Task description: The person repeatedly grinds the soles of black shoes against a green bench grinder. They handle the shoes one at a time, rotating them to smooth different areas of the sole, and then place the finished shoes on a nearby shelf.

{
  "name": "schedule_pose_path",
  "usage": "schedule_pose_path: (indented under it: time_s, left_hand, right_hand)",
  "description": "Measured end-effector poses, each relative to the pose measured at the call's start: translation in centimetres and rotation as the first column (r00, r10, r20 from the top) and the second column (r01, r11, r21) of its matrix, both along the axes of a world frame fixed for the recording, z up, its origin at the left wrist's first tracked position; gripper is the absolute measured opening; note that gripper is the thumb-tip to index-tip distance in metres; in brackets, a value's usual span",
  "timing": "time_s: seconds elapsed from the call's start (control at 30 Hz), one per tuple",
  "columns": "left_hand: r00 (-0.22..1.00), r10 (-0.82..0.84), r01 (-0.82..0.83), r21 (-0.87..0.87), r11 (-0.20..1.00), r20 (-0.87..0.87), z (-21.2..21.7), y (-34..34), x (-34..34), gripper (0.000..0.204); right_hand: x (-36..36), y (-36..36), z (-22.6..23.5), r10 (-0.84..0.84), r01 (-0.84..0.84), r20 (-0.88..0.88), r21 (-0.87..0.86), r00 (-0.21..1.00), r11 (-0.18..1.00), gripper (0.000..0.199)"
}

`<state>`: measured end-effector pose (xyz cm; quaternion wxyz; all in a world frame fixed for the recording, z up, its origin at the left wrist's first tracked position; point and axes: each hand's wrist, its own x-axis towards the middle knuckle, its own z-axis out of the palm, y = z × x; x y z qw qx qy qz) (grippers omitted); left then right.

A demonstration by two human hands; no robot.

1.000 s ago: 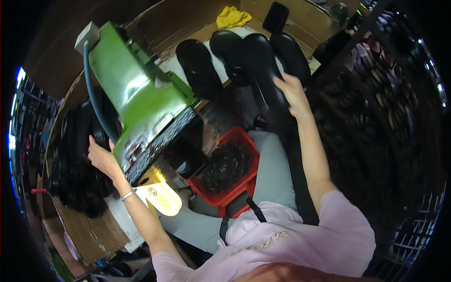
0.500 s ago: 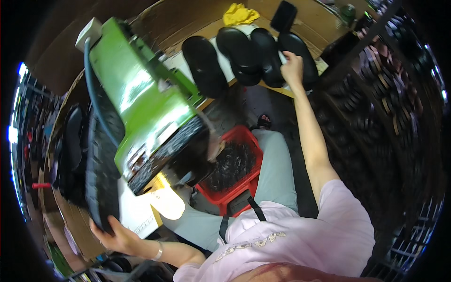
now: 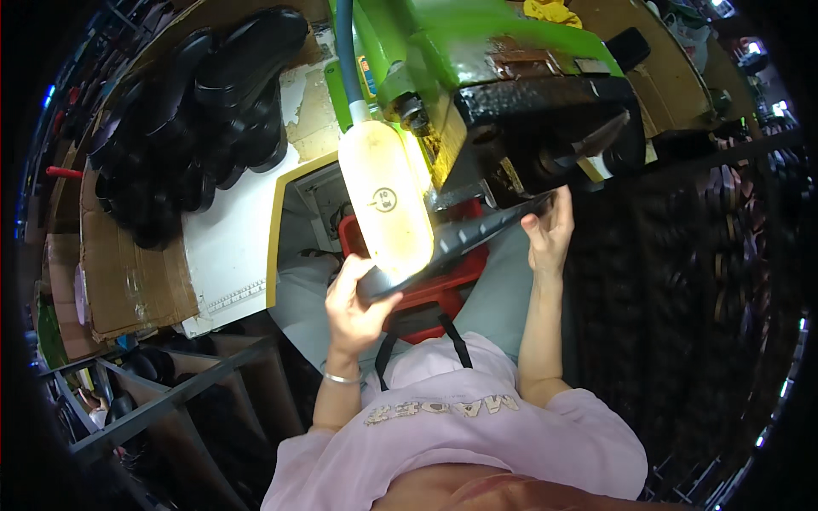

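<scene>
One green machine (image 3: 477, 51), one lamp (image 3: 385, 200), one red crate (image 3: 443, 281), two hands, one held black sole (image 3: 464, 243).

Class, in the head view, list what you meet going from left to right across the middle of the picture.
Pile of black soles → torn cardboard → left hand → glowing work lamp → black sole held by both hands → right hand → dark rack of footwear.

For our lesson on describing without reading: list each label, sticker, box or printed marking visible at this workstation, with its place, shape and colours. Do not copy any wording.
Round sticker: on the glowing cream lamp cover, dark print.
Small label: on the green machine beside the blue hose, orange and blue.
Cardboard sheet: flattened at the left under black soles, brown.
Shirt print: across the pink shirt, grey lettering.
Both hands, left and right, hold a black sole.
</scene>
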<state>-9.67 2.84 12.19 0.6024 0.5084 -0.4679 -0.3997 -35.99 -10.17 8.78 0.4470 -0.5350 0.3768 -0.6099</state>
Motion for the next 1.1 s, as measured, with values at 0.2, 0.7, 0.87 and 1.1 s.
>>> schedule_pose_path:
  time_s: [0.2, 0.7, 0.87, 1.1]
  left_hand:
    - [0.999, -0.034, 0.031, -0.125, 0.992, -0.022, -0.3, -3.6, 0.1, 0.042]
    - [0.996, 0.075, -0.08, -0.113, 0.99, -0.043, -3.9, 0.7, 8.4, 0.041]
    - [0.996, 0.062, -0.068, -0.08, 0.995, -0.068, -6.9, 1.2, 10.2, 0.04]
    - [0.881, 0.008, -0.106, 0.18, 0.978, 0.474, -8.3, -2.2, 8.4, 0.037]
  right_hand:
    - [0.4, -2.0, 2.6, -0.015, 0.014, -0.025, -0.048, 1.0, 0.999, 0.09]
    - [7.7, 0.9, 1.0, 0.026, -0.023, 0.02, -0.153, 0.999, 0.988, 0.072]
    - [9.7, 2.2, 1.3, -0.051, 0.058, 0.042, -0.2, 0.998, 0.978, 0.064]
    - [10.1, 2.3, 0.6, -0.279, 0.177, -0.203, -0.412, 0.938, 0.894, 0.058]
